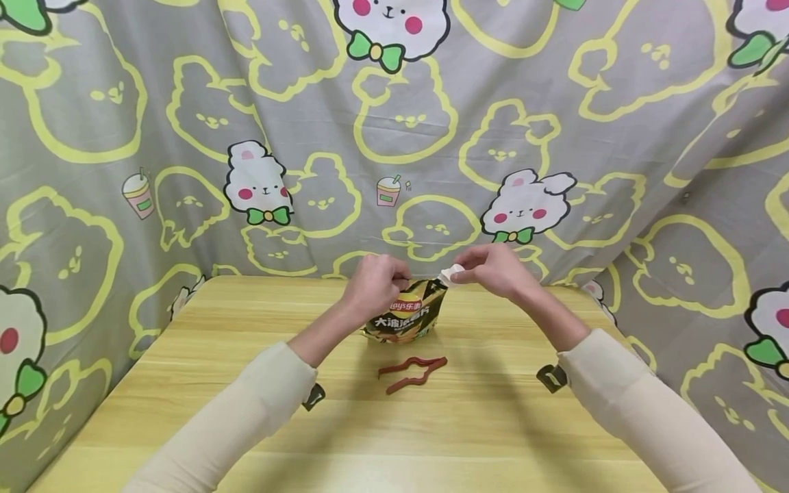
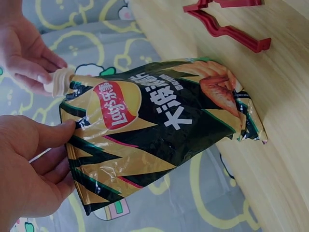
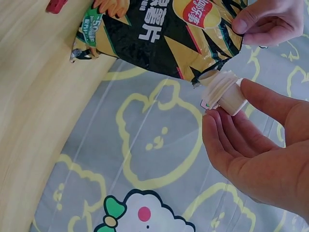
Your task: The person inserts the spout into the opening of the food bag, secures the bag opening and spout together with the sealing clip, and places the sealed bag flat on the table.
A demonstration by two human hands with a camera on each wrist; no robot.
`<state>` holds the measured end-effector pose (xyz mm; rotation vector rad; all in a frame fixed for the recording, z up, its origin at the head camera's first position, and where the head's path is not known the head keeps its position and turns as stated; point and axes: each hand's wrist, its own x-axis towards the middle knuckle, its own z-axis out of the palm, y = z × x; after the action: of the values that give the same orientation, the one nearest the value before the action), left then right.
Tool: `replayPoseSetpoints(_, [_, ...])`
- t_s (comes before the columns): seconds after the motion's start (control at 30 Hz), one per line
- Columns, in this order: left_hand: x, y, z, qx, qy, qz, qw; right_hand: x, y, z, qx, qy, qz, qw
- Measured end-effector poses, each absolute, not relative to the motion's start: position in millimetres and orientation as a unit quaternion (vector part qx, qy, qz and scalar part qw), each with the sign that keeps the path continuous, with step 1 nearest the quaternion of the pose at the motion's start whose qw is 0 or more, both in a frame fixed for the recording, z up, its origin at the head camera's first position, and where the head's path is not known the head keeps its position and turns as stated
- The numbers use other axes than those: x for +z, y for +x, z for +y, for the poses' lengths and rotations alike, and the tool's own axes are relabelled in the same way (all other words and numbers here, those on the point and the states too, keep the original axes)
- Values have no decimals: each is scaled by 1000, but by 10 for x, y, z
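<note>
A black and gold Lay's potato chip bag (image 1: 403, 322) stands upright on the table, its bottom resting on the wood. My left hand (image 1: 374, 284) pinches the top edge between thumb and fingers. At the bag's other top corner, my right hand (image 1: 498, 270) holds a white threaded plastic spout (image 3: 224, 94) by thumb and fingertips. The spout's front end meets the bag's corner; how far it goes in cannot be seen. In front of the bag lies a dark red plastic clip (image 1: 403, 385), its two arms spread apart and joined at the right end.
The light wooden table (image 1: 246, 411) runs back to a grey curtain (image 1: 308, 123) with cartoon prints, which hangs behind and along both sides. Small black devices are on both wrists, below the cream sleeves (image 1: 246, 397).
</note>
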<state>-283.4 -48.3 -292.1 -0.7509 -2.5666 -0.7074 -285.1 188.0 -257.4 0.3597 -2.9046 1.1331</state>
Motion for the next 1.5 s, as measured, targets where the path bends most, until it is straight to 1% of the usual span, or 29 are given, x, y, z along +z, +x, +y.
replayPoseSetpoints(0.9, [-2896,-2833,-483,-246,-268,-912,189,-2628,-2888,1763,365,127,-922,11])
replayPoseSetpoints(1.5, [-2920,-2847,-448,-249,-276,-909,187,-2626,-2914,1887,392,107,-913,-14])
